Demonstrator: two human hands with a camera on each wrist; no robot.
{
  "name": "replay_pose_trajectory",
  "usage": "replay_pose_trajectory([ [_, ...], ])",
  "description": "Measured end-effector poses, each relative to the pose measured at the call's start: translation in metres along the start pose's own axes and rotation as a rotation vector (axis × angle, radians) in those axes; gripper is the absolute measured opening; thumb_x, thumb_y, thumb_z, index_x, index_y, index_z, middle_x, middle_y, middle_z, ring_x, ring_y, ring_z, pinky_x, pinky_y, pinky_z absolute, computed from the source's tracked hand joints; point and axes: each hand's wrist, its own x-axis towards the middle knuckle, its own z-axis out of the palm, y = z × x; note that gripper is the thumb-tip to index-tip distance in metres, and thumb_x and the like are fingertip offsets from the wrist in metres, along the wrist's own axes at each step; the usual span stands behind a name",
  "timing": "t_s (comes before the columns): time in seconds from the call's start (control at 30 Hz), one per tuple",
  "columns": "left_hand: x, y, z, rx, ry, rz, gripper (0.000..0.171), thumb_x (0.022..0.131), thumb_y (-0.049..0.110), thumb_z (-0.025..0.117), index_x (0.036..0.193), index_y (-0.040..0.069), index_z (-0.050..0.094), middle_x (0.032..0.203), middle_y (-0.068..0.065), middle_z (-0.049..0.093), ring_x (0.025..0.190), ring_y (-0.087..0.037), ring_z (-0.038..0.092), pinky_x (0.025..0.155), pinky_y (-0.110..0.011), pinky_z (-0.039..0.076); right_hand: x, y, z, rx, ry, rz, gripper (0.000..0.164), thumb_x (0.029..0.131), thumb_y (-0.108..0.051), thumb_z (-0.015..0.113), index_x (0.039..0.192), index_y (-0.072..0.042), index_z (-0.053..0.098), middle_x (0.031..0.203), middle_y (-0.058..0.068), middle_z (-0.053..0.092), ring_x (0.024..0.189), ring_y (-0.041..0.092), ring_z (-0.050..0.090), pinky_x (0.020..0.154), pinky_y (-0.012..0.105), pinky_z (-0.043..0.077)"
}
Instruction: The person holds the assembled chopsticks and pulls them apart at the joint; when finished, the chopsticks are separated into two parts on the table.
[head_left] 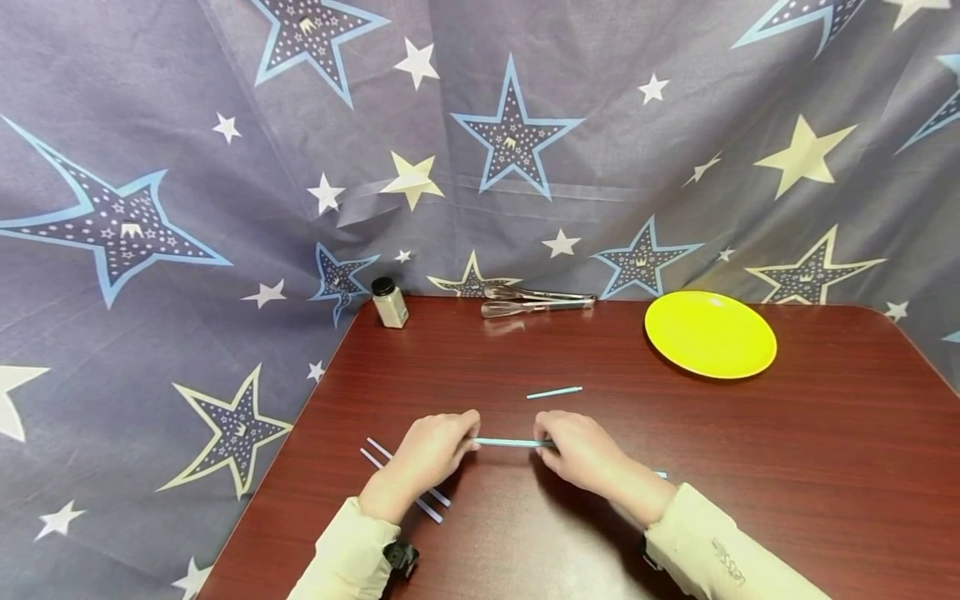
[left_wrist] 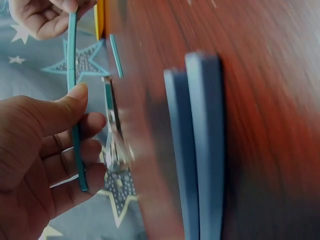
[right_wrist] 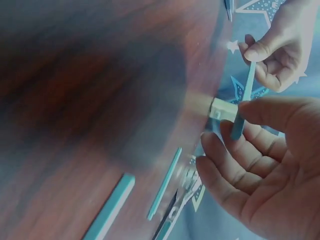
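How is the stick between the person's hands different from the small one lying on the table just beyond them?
The held stick is up off the table, gripped by the left hand and right hand; the loose stick lies on it untouched. The held stick looks longer; the loose stick looks shorter. From the head view, the held stick runs nearly level, while the loose stick slants up rightward. Both are thin, straight and blue-green.

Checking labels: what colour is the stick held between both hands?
The stick is blue-green, best seen in the left wrist view.
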Motion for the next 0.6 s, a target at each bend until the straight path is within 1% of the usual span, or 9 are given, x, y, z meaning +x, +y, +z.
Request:
replay_pose_trajectory([
  [0.13, 0.007, 0.012, 0.004, -0.029, 0.008, 0.008, 0.025, 0.079, 0.025, 0.078, 0.082, 0.017, 0.055, 0.067, 0.007, 0.058, 0.060, -0.015, 0.060, 0.054, -0.035, 0.047, -0.005, 0.005, -0.005, 0.002, 0.029, -0.009, 0.021, 0.080, -0.008, 0.077, 0.086, -0.013, 0.057, 0.079, -0.005, 0.061, 0.071, 0.012, 0.060, 0.064, 0.032, 0.050],
  [0.27, 0.014, 0.025, 0.008, -0.073, -0.002, 0.018, 0.014, 0.083, 0.025, 0.076, 0.089, 0.018, 0.066, 0.075, 0.009, 0.064, 0.065, -0.012, 0.062, 0.059, -0.034, 0.049, -0.010, 0.008, -0.010, 0.003, 0.049, -0.021, 0.022, 0.080, -0.010, 0.078, 0.091, -0.012, 0.059, 0.084, -0.003, 0.065, 0.072, 0.012, 0.063, 0.065, 0.032, 0.051],
  [0.4, 0.022, 0.038, 0.012, -0.105, -0.019, 0.048, 0.010, 0.085, 0.023, 0.075, 0.093, 0.018, 0.071, 0.081, 0.009, 0.067, 0.072, -0.011, 0.065, 0.062, -0.034, 0.051, -0.016, 0.011, -0.014, -0.038, 0.085, -0.047, 0.022, 0.079, -0.011, 0.079, 0.090, -0.013, 0.060, 0.083, -0.003, 0.064, 0.069, 0.012, 0.063, 0.062, 0.031, 0.051],
  [0.5, 0.026, 0.046, 0.016, -0.129, -0.032, 0.066, 0.009, 0.085, 0.023, 0.074, 0.093, 0.019, 0.071, 0.081, 0.009, 0.067, 0.072, -0.010, 0.064, 0.062, -0.033, 0.050, -0.020, 0.013, -0.015, -0.072, 0.114, -0.063, 0.022, 0.079, -0.013, 0.080, 0.086, -0.014, 0.060, 0.078, -0.004, 0.061, 0.064, 0.010, 0.059, 0.057, 0.029, 0.048],
  [0.6, 0.030, 0.054, 0.020, -0.166, -0.041, 0.076, 0.009, 0.086, 0.024, 0.073, 0.094, 0.021, 0.071, 0.081, 0.010, 0.067, 0.073, -0.008, 0.063, 0.061, -0.031, 0.050, -0.023, 0.015, -0.015, -0.081, 0.127, -0.081, 0.023, 0.078, -0.015, 0.081, 0.081, -0.016, 0.058, 0.073, -0.007, 0.057, 0.059, 0.007, 0.054, 0.053, 0.027, 0.045],
])
